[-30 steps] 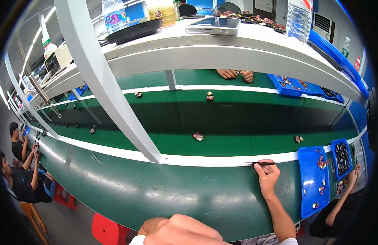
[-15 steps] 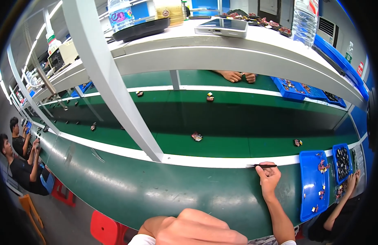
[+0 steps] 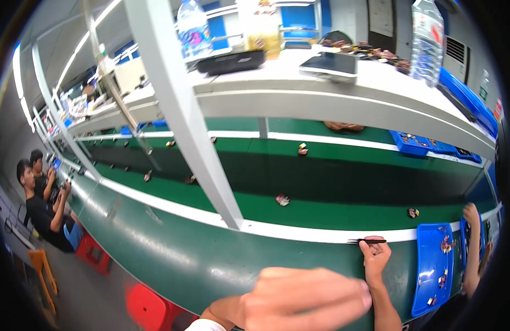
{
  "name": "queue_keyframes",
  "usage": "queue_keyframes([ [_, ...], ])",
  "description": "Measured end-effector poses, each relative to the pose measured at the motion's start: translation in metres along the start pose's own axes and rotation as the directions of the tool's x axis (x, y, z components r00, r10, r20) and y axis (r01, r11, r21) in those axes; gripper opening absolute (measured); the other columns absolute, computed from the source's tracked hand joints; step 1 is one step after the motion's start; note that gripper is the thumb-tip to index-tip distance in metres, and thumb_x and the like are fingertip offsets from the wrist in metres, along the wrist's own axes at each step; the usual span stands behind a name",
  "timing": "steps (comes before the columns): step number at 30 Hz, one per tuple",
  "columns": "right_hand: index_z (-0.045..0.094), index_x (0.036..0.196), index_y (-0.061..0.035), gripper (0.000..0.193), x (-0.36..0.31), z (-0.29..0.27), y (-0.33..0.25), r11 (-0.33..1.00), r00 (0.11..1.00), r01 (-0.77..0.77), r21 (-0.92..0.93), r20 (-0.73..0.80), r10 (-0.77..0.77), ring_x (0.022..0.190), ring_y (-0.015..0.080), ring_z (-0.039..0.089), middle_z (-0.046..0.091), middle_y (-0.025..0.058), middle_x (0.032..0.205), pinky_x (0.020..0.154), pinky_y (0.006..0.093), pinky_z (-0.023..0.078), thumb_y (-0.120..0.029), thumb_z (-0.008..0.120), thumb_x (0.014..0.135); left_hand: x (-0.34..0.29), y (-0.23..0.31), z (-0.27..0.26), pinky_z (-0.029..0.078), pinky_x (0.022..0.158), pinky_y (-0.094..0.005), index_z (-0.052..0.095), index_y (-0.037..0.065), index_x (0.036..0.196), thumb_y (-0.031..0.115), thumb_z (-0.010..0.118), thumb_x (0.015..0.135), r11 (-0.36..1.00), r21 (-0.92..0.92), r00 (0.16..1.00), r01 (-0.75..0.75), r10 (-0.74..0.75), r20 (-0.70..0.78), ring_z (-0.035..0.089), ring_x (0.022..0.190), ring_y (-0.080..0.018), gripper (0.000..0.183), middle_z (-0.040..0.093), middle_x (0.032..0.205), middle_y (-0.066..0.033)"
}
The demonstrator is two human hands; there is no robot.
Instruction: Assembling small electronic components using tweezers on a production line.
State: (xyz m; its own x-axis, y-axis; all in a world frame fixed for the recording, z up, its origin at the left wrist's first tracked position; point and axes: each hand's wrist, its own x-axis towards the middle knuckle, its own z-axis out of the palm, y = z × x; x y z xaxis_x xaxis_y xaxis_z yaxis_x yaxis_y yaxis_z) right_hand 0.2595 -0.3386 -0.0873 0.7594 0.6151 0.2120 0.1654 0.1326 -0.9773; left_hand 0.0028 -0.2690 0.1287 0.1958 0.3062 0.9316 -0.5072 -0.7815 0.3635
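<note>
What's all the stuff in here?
Bench: one, green, in front
Belt: one, green, beyond bench
Shelf: one, white, above belt
Bottles: at least two, clear, on shelf
Jug: one, yellowish, on shelf
Dish: one, black, on shelf
Phone: one, dark-screened, on shelf
Trays: several, blue, mostly right
Small parts: many, mixed colours, trays, belt, shelf
Stools: two, red, lower left
Co-workers: several, dark-shirted, left and right
Tweezers: one, black, right of centre
Left hand: one, blurred, above bench
Right hand: one, holding tweezers, above bench
</note>
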Motion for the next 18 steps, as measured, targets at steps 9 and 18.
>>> queue_keyframes([
  [9,0.068,0.092,0.0016,0.015,0.004,-0.001,0.016,0.994,0.995,0.098,0.043,-0.022,-0.097,0.059,-0.0006,0.045,0.064,-0.0021,0.076,0.052,0.0182,0.034,0.005,0.078,0.082,0.044,-0.022,-0.006,0.054,0.093,-0.0417,0.058,-0.003,0.129,-0.001,0.066,0.078,0.845,0.53,0.997,0.068,-0.043,-0.06,0.062,0.115,-0.0292,0.052,0.062,0.123,-0.0183],
  [18,0.073,0.088,-0.0018,0.016,0.004,-0.003,0.011,0.974,0.981,0.18,-0.139,-0.04,-0.187,0.053,0.0036,0.046,0.068,0.0017,0.067,0.051,0.0232,0.039,-0.009,0.084,0.078,0.21,-0.095,0.004,0.049,0.096,-0.0465,0.061,-0.007,0.123,0.057,0.051,0.098,0.368,0.929,0.975,-0.033,-0.192,0.111,0.062,0.111,-0.0441,0.069,0.066,0.117,-0.0277],
])
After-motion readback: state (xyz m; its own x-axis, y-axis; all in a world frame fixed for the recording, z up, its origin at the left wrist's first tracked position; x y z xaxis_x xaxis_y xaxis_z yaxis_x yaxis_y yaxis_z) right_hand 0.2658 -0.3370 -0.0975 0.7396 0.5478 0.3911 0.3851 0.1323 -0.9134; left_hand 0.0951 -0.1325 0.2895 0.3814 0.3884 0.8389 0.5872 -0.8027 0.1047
